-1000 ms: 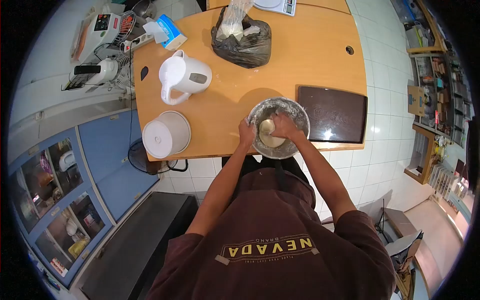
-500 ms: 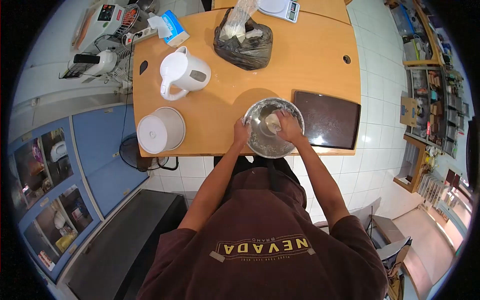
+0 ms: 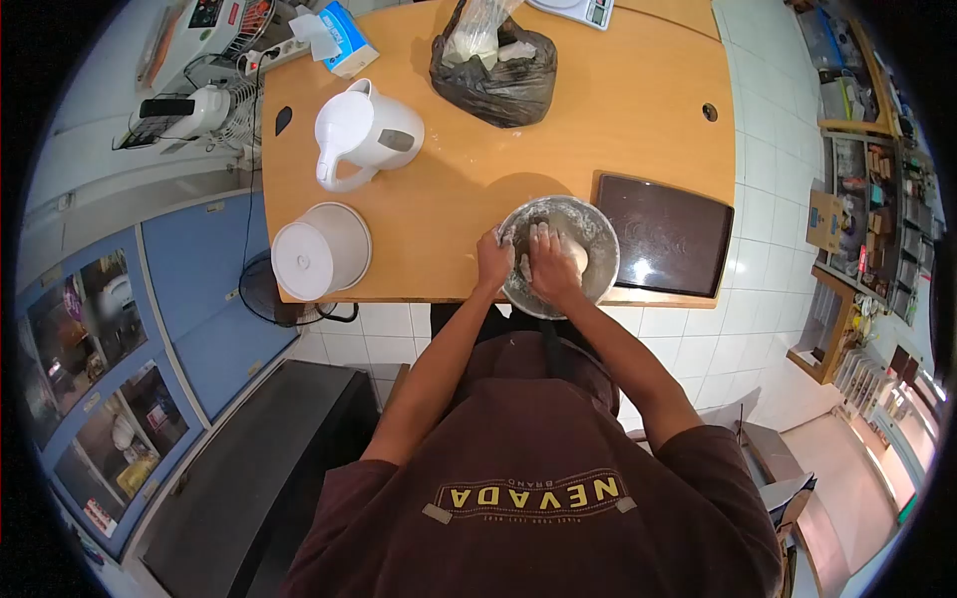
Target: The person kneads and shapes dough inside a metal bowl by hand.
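- Cream-coloured dough is lying in the metal mixing bowl, showing just right of my right hand, which is hiding its long axis.
- That nearer hand is covering part of it, fingers outstretched.
- My left hand is gripping the bowl's left rim.

Two hands, one bowl and seemingly one dough lump show.

My left forearm slants toward one o'clock, and my left hand is curled in a grip. My right forearm angles toward eleven; my right hand, at the left's three o'clock, shows its back, whitened fingers stretched toward eleven.
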Available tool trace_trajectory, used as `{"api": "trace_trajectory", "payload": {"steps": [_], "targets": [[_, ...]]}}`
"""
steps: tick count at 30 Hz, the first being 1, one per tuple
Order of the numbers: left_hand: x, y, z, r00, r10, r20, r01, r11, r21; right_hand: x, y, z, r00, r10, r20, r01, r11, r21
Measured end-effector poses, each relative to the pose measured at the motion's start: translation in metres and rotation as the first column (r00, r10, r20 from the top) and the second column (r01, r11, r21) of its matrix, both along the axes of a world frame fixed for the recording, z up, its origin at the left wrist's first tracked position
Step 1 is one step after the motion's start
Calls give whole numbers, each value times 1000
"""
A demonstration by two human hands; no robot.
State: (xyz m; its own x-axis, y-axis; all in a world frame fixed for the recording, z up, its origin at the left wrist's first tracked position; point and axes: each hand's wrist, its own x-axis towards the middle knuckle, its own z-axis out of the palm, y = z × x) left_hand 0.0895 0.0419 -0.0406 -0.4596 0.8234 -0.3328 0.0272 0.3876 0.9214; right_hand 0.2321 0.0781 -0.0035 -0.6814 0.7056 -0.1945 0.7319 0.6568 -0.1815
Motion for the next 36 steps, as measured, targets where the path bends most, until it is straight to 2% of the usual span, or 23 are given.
{"api": "trace_trajectory", "payload": {"steps": [4, 7, 8, 11, 12, 15, 18, 21, 24, 27, 29, 31, 33, 36], "targets": [[-1, -2, 3, 996, -39, -84, 31, 995, -96, -9, -10, -27, 998, -8, -66, 12, 998, 59], [1, -3, 5, 999, -5, -51, 0, 996, -87, -12, 7, -29, 995, -51, -87, 32, 979, -199], [3, -3, 9, 1000, 16, -20, -17, 997, -81, -14, 11, -23, 986, -94, -141, 67, 981, -180], [14, -4, 26, 996, 84, -21, -85, 995, -51, -24, 31, -16, 996, -85, 8, 84, 959, -270], [17, -8, 25, 994, 107, -36, -108, 993, -39, -25, 29, -10, 983, -157, -98, 134, 969, -209], [22, -8, 22, 985, 174, -14, -174, 984, 26, -15, 35, 8, 993, -58, -107, 30, 969, -245], [19, -12, 21, 991, 75, -115, -92, 984, -152, 0, 35, 8, 987, 52, -150, -98, 943, -319], [21, -11, 24, 987, 122, -108, -130, 989, -65, 20, 26, 21, 936, 174, -307, -242, 950, -198], [17, -7, 30, 995, 95, 5, -94, 987, -132, 32, 23, 39, 910, 46, -413, -232, 881, -412], [18, -4, 31, 993, 81, -89, -91, 989, -114, 27, 28, 45, 910, -96, -403, -36, 950, -309], [17, -4, 32, 996, 74, -56, -82, 983, -163, 18, 38, 20, 988, 15, -155, -57, 962, -266], [15, -4, 29, 998, 60, -25, -64, 977, -202, 12, 46, 18, 990, 140, -16, -140, 964, -225], [13, -3, 26, 999, 43, 5, -40, 972, -230, 11, 52, 22, 959, 283, 7, -277, 944, -180], [18, -4, 21, 988, 124, -95, -134, 986, -102, 25, 48, 10, 923, 368, -112, -384, 882, -274]]}}
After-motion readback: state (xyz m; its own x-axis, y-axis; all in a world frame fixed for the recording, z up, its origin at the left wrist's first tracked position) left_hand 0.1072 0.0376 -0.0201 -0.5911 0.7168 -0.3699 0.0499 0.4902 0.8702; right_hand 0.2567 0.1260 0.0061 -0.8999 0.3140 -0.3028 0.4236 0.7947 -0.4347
